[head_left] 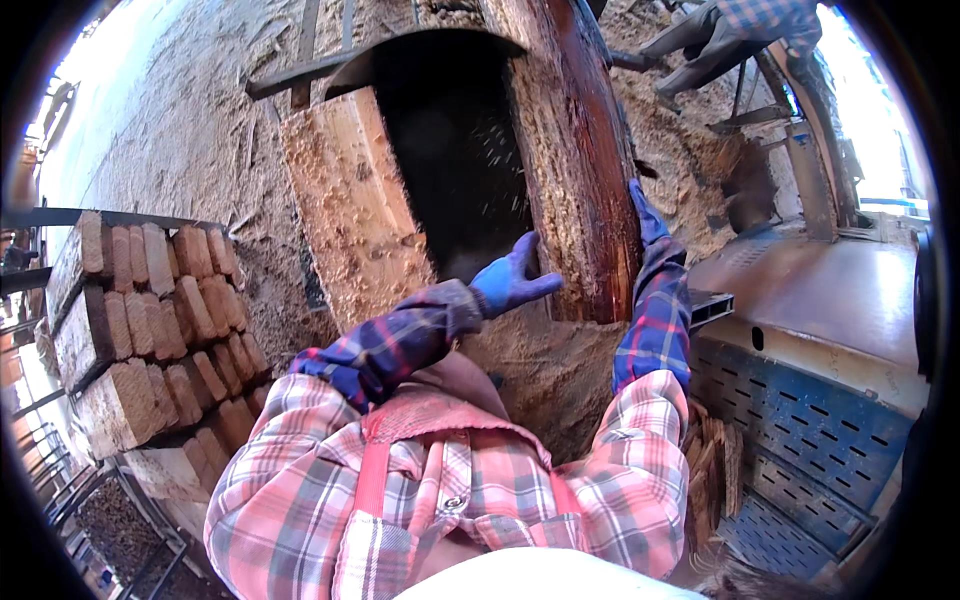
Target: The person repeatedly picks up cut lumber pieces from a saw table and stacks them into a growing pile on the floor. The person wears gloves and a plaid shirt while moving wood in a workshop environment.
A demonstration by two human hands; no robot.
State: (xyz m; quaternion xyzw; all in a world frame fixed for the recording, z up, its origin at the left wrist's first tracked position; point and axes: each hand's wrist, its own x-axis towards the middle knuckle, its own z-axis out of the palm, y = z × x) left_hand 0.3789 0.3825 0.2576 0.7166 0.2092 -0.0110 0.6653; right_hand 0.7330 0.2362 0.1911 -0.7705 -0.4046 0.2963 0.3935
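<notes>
A long, thick timber (585, 180) with a rough, sawdust-covered side and a wet reddish-brown face runs away from me, its near end in front of my chest. My left hand (515, 280), in a blue glove, is at the left of that near end. Its thumb and fingers are apart, and the fingertips reach the timber's edge. On the timber's right side lies my right hand (648, 215), also blue-gloved, with fingers stretched along the wood; part of it is hidden. A pale squared timber (355, 200) coated with sawdust stands left of a dark round-topped opening (450, 150).
Stacked boards (165, 310) fill the left side on a metal frame. At right stands a machine with a blue slotted panel (790, 400) and a metal cover (820, 290). Broken wood pieces (715, 460) lie beside it. Another person's legs (700, 45) show at upper right, above sawdust-covered ground.
</notes>
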